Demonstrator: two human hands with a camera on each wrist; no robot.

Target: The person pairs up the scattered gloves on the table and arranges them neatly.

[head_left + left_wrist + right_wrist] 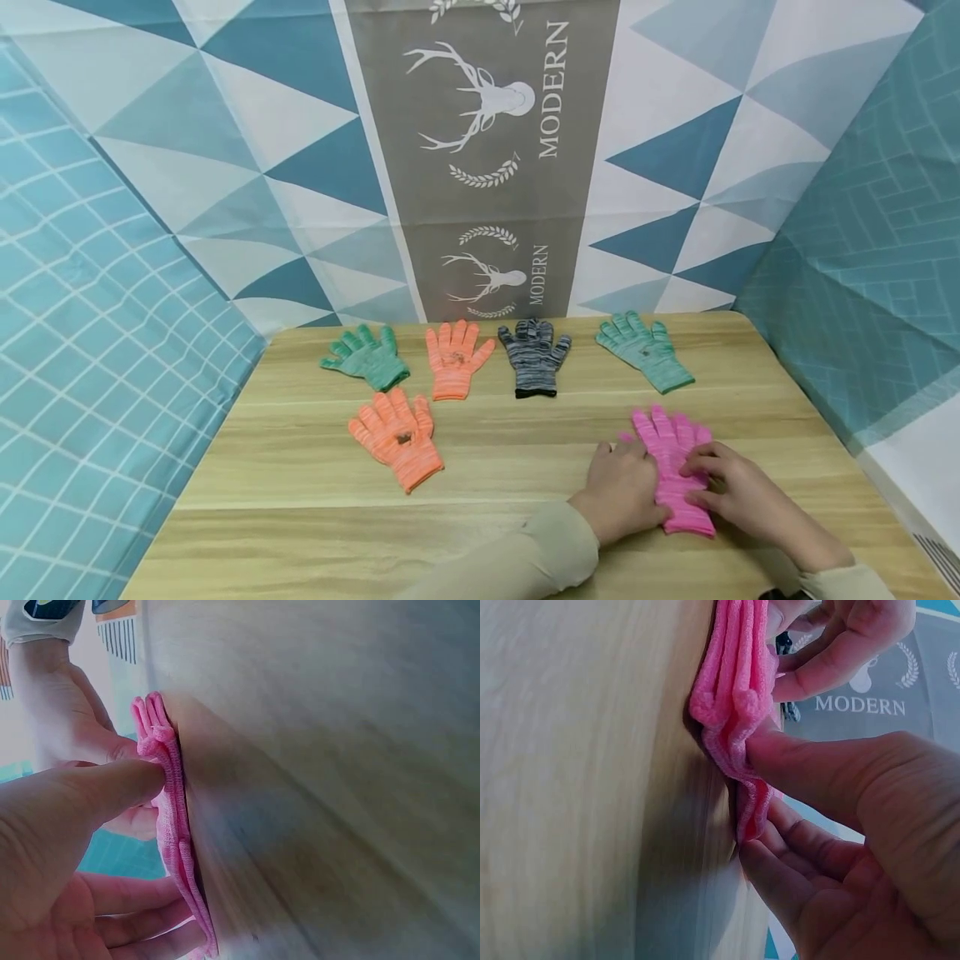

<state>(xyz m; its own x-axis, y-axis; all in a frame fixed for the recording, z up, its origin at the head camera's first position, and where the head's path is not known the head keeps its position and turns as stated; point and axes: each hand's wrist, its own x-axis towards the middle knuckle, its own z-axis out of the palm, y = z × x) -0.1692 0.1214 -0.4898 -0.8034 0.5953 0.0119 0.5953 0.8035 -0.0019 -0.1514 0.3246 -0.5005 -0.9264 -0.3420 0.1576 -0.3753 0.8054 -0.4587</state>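
At the near side, two pale sleeves (510,558) end at the left hand (621,485) and the right hand (738,492). Both touch the pink knitted glove (670,454), which lies on the right part of the wood-grain table (300,533). The left hand's thumb stands wide from its fingers, along the glove's left side; the right thumb and bent fingers are narrow, holding a fold at the right edge (how firmly, I cannot tell). Farther, on the left, lies a brown-marked orange glove (382,429). Behind it, from left, are a green glove (372,357), another orange glove (453,367), a grey-black glove (534,358) and a second green glove (647,350). Farthest hangs a deer-printed cloth (502,192).
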